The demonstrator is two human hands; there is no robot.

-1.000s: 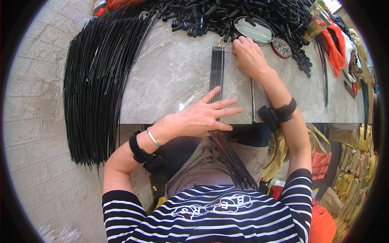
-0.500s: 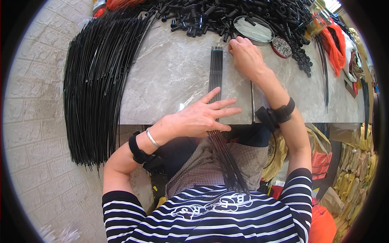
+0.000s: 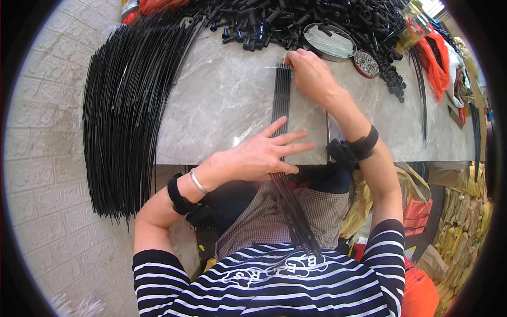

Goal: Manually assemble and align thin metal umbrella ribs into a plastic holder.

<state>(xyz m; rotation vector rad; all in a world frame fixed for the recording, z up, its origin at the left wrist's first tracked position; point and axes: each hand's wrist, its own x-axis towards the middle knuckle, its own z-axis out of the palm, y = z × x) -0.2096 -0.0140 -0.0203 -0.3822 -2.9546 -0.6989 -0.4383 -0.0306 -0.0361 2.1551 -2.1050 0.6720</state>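
Observation:
A row of thin black rods [image 3: 282, 90] lies side by side on the table, their lower ends running over the edge and down across my lap. My left hand [image 3: 261, 153] rests flat on them near the table's edge, fingers spread. At their far tips my right hand [image 3: 311, 74] is closed in a pinch, with a thin pale pin [image 3: 270, 67] lying crosswise over the tips from its fingers. Just beyond that hand sits an oval tin [image 3: 330, 42] of thin white pins, with a round red dish [image 3: 365, 64] of small metallic pieces beside it.
A thick bundle of long black rods [image 3: 129, 121] covers the table's left side and hangs over the edge. Black tubular parts [image 3: 264, 21] are heaped along the back. A single rod [image 3: 328, 134] lies by my right forearm. An orange bag [image 3: 435, 61] stands far right.
My right hand has moved slightly left onto the rods' far tips, where a thin pin now shows across them. My left hand has stayed in place.

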